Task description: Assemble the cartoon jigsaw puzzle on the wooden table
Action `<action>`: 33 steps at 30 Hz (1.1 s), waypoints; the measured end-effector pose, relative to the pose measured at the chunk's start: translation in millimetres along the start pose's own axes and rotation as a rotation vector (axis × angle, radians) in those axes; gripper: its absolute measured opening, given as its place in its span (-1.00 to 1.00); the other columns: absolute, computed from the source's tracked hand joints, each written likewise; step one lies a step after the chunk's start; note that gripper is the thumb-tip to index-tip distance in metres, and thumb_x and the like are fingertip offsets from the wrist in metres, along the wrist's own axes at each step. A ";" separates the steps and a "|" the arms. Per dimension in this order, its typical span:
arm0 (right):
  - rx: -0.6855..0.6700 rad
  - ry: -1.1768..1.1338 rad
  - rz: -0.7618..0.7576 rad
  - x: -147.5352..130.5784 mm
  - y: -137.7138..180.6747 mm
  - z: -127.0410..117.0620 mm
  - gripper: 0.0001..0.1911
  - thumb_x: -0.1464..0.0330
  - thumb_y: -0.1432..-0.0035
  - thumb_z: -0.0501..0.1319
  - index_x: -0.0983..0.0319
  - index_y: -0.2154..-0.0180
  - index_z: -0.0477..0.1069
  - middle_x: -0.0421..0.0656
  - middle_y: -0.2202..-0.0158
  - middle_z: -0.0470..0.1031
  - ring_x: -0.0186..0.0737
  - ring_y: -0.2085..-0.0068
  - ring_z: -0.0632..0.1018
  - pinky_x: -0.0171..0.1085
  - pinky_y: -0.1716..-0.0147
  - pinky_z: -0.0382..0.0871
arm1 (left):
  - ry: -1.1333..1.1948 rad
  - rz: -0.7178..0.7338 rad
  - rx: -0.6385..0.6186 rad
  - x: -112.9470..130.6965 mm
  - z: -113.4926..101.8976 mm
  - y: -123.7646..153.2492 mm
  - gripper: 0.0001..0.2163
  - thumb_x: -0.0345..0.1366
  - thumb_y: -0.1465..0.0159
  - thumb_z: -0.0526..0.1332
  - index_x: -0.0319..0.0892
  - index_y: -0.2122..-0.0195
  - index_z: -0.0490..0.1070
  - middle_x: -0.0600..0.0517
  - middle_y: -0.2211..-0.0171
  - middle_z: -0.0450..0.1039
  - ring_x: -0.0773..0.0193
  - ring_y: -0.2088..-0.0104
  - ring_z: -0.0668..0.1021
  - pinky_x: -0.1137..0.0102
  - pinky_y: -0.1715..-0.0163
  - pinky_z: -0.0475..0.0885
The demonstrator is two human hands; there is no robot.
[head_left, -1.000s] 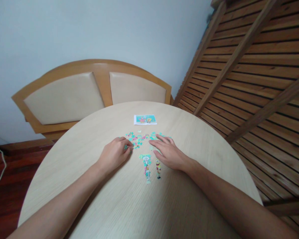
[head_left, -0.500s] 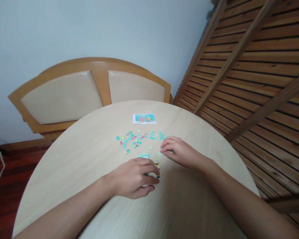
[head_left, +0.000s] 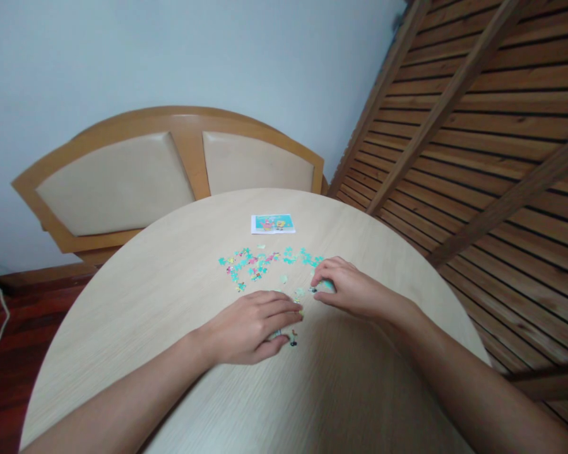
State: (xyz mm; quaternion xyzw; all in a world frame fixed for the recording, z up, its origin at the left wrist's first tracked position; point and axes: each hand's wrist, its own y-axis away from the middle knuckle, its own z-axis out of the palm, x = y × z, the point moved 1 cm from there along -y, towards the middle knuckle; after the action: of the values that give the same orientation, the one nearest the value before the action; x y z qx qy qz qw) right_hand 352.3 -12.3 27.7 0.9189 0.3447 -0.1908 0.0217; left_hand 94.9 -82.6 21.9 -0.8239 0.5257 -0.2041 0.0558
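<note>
My left hand (head_left: 258, 328) lies palm down, fingers stretched out over some joined jigsaw pieces and covering most of them. Beside its thumb a small piece with a dark end (head_left: 293, 339) shows on the table. At the right, my right hand (head_left: 343, 287) curls with thumb and fingers pinched on a small dark and light puzzle piece (head_left: 313, 290). Under that palm a teal piece (head_left: 329, 285) is partly visible. Beyond both hands lies a loose spread of teal, pink and yellow puzzle pieces (head_left: 258, 271).
A picture card (head_left: 273, 224) with two cartoon figures on teal lies past the pieces on the round wooden table (head_left: 170, 277). A padded wooden headboard-like panel (head_left: 118, 183) stands behind it against the wall. Wooden slats (head_left: 478, 145) rise at the right.
My left hand has shifted slightly away from me, uncovering the dark-ended piece near its thumb. My right hand has moved a little to the right, and the piece at its fingertips now shows.
</note>
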 end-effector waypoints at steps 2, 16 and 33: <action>-0.005 -0.010 0.019 0.3 1.1 0.0 -0.86 0.28 -0.17 0.36 0.17 0.21 0.56 -0.05 0.10 0.55 0.05 -0.06 0.44 0.00 -0.09 0.29 | -0.006 -0.021 -0.017 -2.6 1.5 1.3 -0.59 -0.27 -0.39 0.16 -0.19 -0.25 0.31 -0.12 -0.23 0.42 0.00 -0.22 0.42 0.08 -0.26 0.33; -0.091 -0.043 0.070 -6.9 4.3 -4.0 -0.82 0.25 -0.13 0.38 0.17 0.24 0.55 -0.04 0.01 0.50 0.10 -0.16 0.36 0.08 -0.17 0.18 | -0.031 -0.086 -0.044 -6.8 1.2 4.6 -0.57 -0.19 -0.41 0.15 -0.16 -0.27 0.30 -0.11 -0.26 0.39 -0.07 -0.29 0.35 -0.02 -0.28 0.26; -0.164 -0.089 -0.177 -47.3 3.9 -2.7 -0.83 0.39 0.01 0.43 0.18 0.32 0.54 -0.18 0.24 0.57 -0.05 0.05 0.51 -0.03 -0.08 0.16 | 0.004 -0.107 -0.056 -26.6 -9.2 16.5 -0.40 -0.19 -0.28 0.26 -0.16 -0.33 0.20 -0.18 -0.34 0.25 -0.05 -0.36 0.28 -0.02 -0.35 0.19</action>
State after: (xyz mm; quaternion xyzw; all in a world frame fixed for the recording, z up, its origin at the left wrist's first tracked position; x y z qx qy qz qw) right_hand 323.1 -44.4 47.2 0.8707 0.4374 -0.2038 0.0950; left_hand 67.7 -65.1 17.9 -0.8518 0.4864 -0.1937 0.0208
